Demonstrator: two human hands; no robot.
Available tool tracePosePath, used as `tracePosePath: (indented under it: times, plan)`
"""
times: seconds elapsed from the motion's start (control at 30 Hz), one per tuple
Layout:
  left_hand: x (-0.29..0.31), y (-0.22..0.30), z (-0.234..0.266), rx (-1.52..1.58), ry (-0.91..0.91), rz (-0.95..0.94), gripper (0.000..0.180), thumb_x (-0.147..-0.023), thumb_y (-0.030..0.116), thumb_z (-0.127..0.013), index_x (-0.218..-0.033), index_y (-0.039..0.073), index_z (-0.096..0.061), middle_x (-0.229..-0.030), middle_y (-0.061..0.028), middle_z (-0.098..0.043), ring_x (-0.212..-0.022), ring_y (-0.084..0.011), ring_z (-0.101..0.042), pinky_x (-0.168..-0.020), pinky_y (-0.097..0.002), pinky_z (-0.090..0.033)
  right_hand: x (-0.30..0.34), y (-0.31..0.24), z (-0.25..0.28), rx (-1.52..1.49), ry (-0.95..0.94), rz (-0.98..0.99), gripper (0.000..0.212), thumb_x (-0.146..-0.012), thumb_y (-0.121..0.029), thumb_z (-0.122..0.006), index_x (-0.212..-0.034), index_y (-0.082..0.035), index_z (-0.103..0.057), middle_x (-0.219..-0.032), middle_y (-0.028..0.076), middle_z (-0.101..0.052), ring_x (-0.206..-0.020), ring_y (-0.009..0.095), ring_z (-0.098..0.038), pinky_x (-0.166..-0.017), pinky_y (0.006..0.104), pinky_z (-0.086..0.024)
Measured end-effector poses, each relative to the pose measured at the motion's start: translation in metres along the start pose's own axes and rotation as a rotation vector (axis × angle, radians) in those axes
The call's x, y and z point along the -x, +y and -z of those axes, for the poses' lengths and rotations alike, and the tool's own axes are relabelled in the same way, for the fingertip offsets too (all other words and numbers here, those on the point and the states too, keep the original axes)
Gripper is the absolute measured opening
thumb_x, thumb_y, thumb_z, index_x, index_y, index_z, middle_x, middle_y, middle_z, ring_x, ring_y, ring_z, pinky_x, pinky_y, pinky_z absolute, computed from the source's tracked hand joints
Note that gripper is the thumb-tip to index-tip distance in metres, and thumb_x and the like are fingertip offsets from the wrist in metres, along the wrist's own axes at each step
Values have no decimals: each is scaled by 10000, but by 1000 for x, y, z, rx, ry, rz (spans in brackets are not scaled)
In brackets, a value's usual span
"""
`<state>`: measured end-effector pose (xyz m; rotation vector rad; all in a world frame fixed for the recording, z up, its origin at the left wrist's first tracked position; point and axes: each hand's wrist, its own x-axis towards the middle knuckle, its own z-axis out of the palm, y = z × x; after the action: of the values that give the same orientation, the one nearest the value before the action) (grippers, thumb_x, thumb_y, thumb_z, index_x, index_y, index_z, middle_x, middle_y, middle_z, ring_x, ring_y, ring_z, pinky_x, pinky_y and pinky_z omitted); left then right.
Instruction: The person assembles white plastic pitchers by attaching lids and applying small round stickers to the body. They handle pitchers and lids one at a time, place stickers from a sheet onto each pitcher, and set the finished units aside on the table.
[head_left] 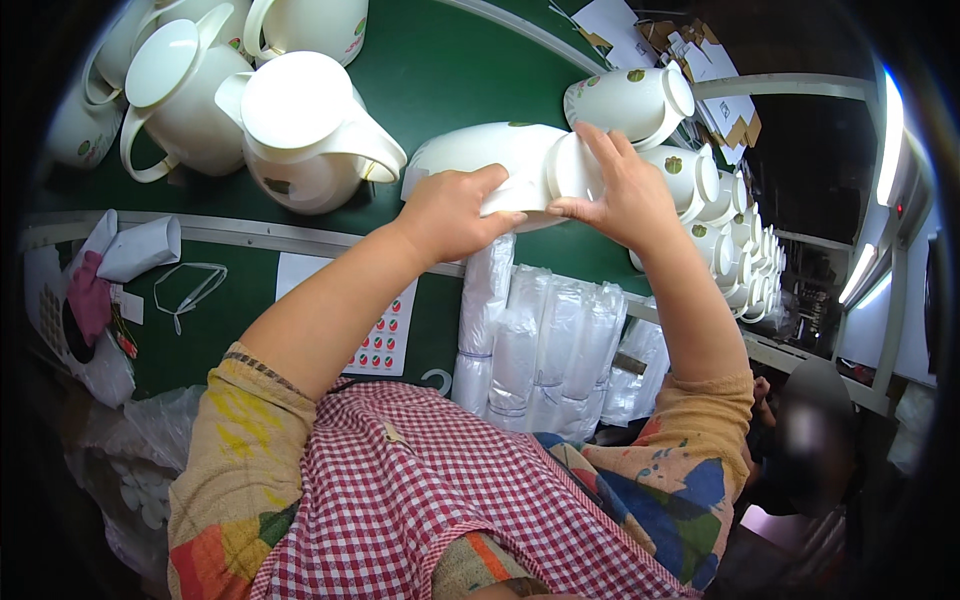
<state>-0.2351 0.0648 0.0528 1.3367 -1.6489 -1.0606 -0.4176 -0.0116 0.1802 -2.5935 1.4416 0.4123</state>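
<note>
A cream-white lidded pitcher [490, 148] lies tilted on its side at the middle of the green work surface, its top end toward the right. My left hand [455, 208] is closed on its near side, around what looks like the handle, with the thumb on top. At the top end, my right hand [628, 190] grips the round white lid [570, 168], thumb below and fingers over the far edge. The lid sits at the pitcher's mouth; whether it is fully seated I cannot tell. Part of the handle is hidden by my fingers.
Several upright pitchers [300, 120] crowd the far left. More lie on their sides in a long row [715, 215] on the right. Nearer me are rolled clear plastic bags [545, 350], a sticker sheet [385, 335] and a pink cloth [88, 300]. Another person [805, 440] is at the lower right.
</note>
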Motion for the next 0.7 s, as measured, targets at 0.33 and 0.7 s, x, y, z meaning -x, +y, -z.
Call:
tracePosePath:
  times: [0.33, 0.7]
  plan:
    - [1, -1, -3, 0, 61, 24, 396, -784, 320, -690, -1044, 33, -608, -883, -232, -658, -824, -389, -643, -741, -424, -507, -1, 43, -15, -112, 395, 80, 589, -955, -492, -424, -1318, -34, -498, -1095, 186, -651, -1110, 338, -571, -1046, 455, -298]
    - [2, -5, -3, 9, 54, 20, 393, -788, 329, -687, -1030, 30, -606, -886, -232, -658, -824, -386, -643, -746, -421, -508, 7, 44, -18, -353, 308, -34, 433, -932, -359, -493, -1237, -65, -587, -1024, 138, -673, -1055, 312, -580, -1046, 430, -316]
